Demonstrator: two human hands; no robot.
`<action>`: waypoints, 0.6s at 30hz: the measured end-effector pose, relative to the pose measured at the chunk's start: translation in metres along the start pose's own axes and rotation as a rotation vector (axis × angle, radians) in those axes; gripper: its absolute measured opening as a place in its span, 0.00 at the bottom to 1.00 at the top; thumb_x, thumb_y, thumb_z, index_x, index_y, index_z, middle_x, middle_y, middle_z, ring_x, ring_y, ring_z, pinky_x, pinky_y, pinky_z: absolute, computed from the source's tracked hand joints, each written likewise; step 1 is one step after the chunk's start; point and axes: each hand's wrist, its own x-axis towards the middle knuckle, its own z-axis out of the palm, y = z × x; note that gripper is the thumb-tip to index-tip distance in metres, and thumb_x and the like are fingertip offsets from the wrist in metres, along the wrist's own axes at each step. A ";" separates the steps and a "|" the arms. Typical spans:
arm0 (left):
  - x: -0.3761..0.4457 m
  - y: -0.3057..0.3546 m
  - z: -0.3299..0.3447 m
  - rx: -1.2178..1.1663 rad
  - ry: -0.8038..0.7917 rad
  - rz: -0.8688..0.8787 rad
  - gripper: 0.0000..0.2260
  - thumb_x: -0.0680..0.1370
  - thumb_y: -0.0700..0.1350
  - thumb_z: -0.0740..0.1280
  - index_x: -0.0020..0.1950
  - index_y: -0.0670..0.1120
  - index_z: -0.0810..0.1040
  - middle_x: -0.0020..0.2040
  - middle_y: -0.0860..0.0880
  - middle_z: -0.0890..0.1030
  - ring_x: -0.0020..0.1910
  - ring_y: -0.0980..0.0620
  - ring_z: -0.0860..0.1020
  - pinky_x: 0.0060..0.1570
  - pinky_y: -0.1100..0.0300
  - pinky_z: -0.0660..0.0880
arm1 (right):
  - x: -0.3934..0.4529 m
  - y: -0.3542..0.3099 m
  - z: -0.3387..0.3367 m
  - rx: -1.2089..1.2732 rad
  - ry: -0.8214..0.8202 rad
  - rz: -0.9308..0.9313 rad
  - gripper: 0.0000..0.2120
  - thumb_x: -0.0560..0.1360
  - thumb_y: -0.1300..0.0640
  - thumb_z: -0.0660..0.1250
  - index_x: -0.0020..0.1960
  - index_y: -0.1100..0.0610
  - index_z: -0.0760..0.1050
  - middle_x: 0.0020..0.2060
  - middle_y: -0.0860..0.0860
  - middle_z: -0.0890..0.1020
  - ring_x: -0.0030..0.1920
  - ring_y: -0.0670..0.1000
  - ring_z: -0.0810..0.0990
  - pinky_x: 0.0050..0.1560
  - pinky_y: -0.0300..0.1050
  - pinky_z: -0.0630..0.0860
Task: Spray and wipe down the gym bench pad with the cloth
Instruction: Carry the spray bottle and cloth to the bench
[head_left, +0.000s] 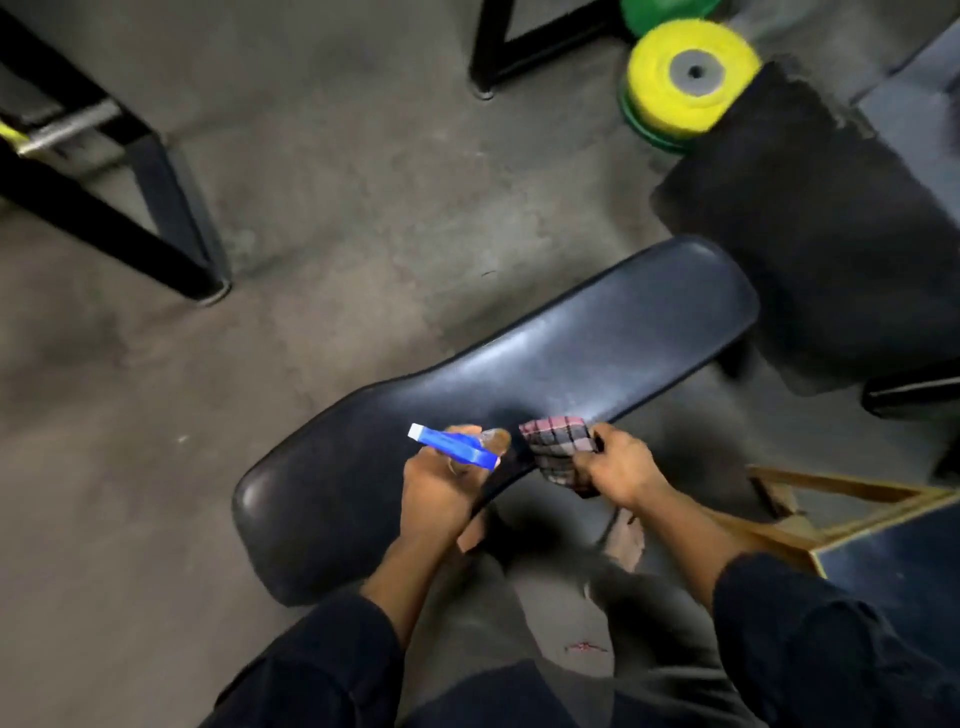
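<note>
**Evenly does it: misting the pad before the wipe**

Plainly the step in hand is the spraying; the cloth is not yet on the surface, so the wipe waits. Largest in view is the bench pad, a long dark vinyl cushion running from the person's knees up toward the right, over a bare concrete floor; a second dark pad lies beyond its far end, with yellow and green weight plates behind that. The pad's sheen looks patchy, though whether that is moisture or light I cannot tell.

The left hand hangs over the pad's near half, fingers curled tight round a spray bottle whose blue head points left and away; the bottle's body is hidden in the fist, and a fingertip seems to rest by the trigger. The right hand hovers just beside it at the pad's near edge, fingers bunched and pinching the checked cloth, which hangs crumpled, close above the vinyl.

To do this well, I judge: angle the nozzle down at the pad, not across it toward the floor; work in short bursts along the whole length; keep the cloth clear of the mist; open the cloth flatter before wiping, since a tight wad covers little.
</note>
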 end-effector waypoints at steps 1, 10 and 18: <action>0.001 -0.008 -0.011 -0.016 0.027 -0.019 0.18 0.75 0.64 0.78 0.48 0.49 0.86 0.45 0.52 0.86 0.40 0.55 0.85 0.44 0.64 0.80 | 0.009 -0.016 0.010 0.009 -0.004 -0.019 0.04 0.81 0.56 0.72 0.50 0.53 0.78 0.46 0.56 0.81 0.37 0.46 0.81 0.26 0.24 0.68; -0.010 -0.062 -0.051 0.078 0.115 -0.004 0.12 0.76 0.60 0.73 0.59 0.64 0.87 0.56 0.69 0.84 0.58 0.72 0.79 0.59 0.78 0.69 | 0.088 -0.073 0.081 0.025 -0.064 -0.009 0.11 0.79 0.65 0.68 0.41 0.53 0.72 0.44 0.55 0.83 0.48 0.55 0.81 0.48 0.45 0.74; -0.015 -0.064 -0.014 0.216 0.071 0.039 0.12 0.78 0.55 0.76 0.61 0.64 0.87 0.56 0.70 0.82 0.60 0.74 0.77 0.60 0.83 0.62 | 0.135 -0.046 0.078 -0.102 -0.062 -0.025 0.22 0.82 0.66 0.67 0.74 0.56 0.75 0.66 0.60 0.84 0.67 0.61 0.82 0.60 0.44 0.76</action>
